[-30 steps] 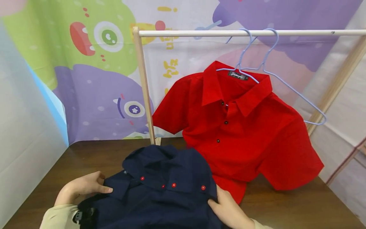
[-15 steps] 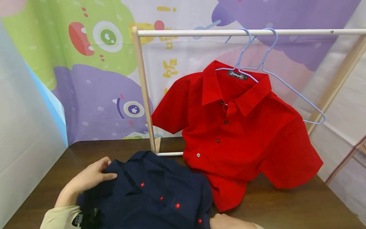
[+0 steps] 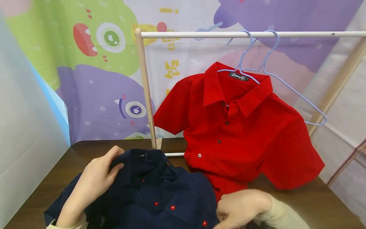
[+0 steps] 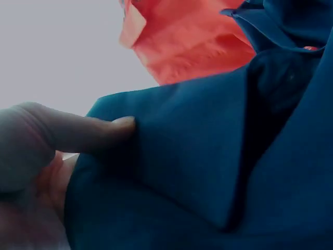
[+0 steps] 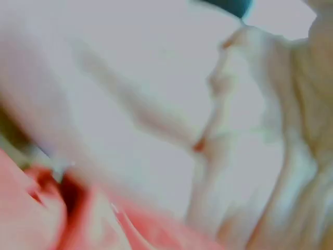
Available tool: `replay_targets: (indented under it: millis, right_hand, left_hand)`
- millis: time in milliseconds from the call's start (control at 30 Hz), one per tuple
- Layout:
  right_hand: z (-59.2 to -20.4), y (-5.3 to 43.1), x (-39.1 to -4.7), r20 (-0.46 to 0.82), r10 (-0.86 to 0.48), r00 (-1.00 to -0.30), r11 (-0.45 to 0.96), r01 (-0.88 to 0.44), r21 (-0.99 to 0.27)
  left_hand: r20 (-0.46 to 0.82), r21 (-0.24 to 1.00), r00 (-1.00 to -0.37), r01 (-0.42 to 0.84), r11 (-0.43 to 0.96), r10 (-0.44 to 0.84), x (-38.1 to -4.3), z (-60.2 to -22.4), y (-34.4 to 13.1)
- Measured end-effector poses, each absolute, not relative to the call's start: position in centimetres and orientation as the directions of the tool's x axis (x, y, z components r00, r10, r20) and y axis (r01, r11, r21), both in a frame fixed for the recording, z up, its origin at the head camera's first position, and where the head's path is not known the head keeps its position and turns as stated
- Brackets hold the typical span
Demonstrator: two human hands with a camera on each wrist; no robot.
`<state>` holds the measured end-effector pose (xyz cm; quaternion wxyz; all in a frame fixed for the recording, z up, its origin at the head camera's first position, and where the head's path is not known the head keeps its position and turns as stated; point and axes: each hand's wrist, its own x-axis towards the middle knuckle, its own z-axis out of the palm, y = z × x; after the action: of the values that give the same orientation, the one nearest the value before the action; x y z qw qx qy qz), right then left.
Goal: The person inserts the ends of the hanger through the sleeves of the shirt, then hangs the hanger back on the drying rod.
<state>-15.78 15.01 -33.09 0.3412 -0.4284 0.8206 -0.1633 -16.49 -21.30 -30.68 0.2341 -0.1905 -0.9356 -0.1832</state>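
A navy short-sleeved shirt (image 3: 186, 190) with red buttons lies rumpled on the table, its collar toward the rack. My left hand (image 3: 98, 178) pinches it beside the collar (image 4: 192, 151), thumb on top of the cloth in the left wrist view. At the shirt's right edge is my right hand (image 3: 243, 205), with bent fingers; the frame's bottom and the hand itself hide the fingertips. The right wrist view is blurred and does not settle whether cloth is held. Behind, a red shirt (image 3: 243, 133) hangs slanted, with a light-blue hanger (image 3: 243, 57) in its collar.
A rack with a white rail (image 3: 194, 35) and a wooden post (image 3: 147, 92) stands at the back. A second blue hanger (image 3: 297, 93) hangs from it, behind the red shirt. Brown tabletop (image 3: 94, 148) shows at left, and a printed curtain (image 3: 100, 95) hangs behind.
My left hand has moved up and right, lifting the navy shirt's collar side so the inner label shows. The right hand dropped, then came back up with its back turned upward.
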Motion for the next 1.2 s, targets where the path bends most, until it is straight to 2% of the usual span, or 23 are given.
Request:
replay_targets:
  millis: [67,133,200,300,367,433,533,700,833,900,1067,1200]
  right_hand:
    - [-31.9,15.3,-17.3,-0.346,-0.866,-0.36,0.493,-0.501,-0.711]
    - [-31.6,15.2,-19.0,-0.281,-0.878,-0.388,0.439,-0.419,-0.795]
    - [-32.0,14.5,-20.8,-0.172,-0.859,-0.483,0.4,-0.421,-0.814]
    - [-33.4,12.9,-23.0,0.016,-0.745,-0.667,0.444,-0.514,-0.734]
    - [-34.5,11.8,-24.2,0.094,-0.682,-0.725,0.481,-0.542,-0.689]
    - [-35.6,10.8,-25.2,0.131,-0.668,-0.733,0.483,-0.561,-0.672]
    - [-36.6,9.5,-26.3,0.147,-0.713,-0.686,0.395,-0.565,-0.724]
    - [-36.8,8.3,-27.4,0.226,-0.74,-0.634,0.167,-0.498,-0.851]
    - [-36.0,8.3,-27.2,0.321,-0.664,-0.675,0.028,-0.452,-0.892]
    - [-35.5,8.5,-27.0,0.378,-0.606,-0.7,-0.016,-0.464,-0.886]
    - [-33.5,9.2,-26.7,0.497,-0.429,-0.754,0.009,-0.553,-0.833]
    - [-31.8,10.3,-26.3,0.56,-0.293,-0.775,0.063,-0.6,-0.797]
  left_hand:
    - [0.571,0.205,-0.775,0.452,0.868,0.269,-16.2,-30.5,-20.9]
    - [0.658,0.154,-0.7,0.485,0.861,0.277,-16.1,-30.5,-20.6]
    - [0.746,0.108,-0.6,0.538,0.836,0.29,-16.3,-30.6,-20.3]
    - [0.842,0.095,-0.46,0.642,0.761,0.283,-16.6,-30.9,-19.9]
    - [0.878,0.117,-0.399,0.713,0.691,0.264,-16.8,-31.1,-19.6]
    - [0.899,0.152,-0.367,0.773,0.616,0.24,-16.8,-31.3,-19.4]
    - [0.915,0.189,-0.339,0.838,0.511,0.218,-16.8,-31.6,-19.2]
    - [0.926,0.224,-0.332,0.867,0.446,0.181,-17.0,-31.7,-19.3]
    - [0.913,0.245,-0.368,0.84,0.485,0.176,-17.3,-31.7,-19.5]
    - [0.88,0.273,-0.432,0.799,0.536,0.195,-17.4,-31.6,-19.7]
    - [0.721,0.352,-0.644,0.658,0.665,0.256,-17.7,-31.9,-20.1]
    - [0.579,0.42,-0.761,0.586,0.692,0.293,-18.4,-32.5,-20.2]
